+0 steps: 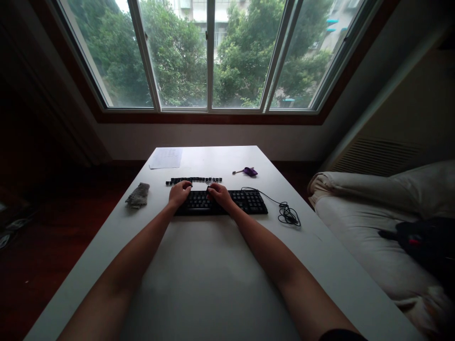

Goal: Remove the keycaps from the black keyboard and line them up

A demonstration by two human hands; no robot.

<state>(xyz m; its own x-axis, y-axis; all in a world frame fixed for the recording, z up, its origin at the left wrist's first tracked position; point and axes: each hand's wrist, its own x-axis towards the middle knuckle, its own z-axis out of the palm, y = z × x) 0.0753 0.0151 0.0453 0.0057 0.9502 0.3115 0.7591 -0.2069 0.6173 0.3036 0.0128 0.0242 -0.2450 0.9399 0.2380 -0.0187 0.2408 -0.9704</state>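
A black keyboard (206, 204) lies across the white table in front of me. Over its left end is my left hand (179, 192), fingers pinched on what looks like a small black keycap (191, 185). My right hand (219, 194) is above the keyboard's middle, thumb and fingers closed on another dark keycap (208, 189). Thin shiny wire loops (213, 181) show just behind the right fingertips; I cannot tell whether that hand touches them. Loose black keycaps (199, 179) stand in a row behind the keyboard, partly hidden by my left hand.
A grey cloth (138, 195) lies on the left of the table (213, 265). Papers (166, 158) are at the back left. A purple object (250, 171) and a small brush (237, 172) lie at the back right. The coiled cable (288, 214) sits right of the keyboard.
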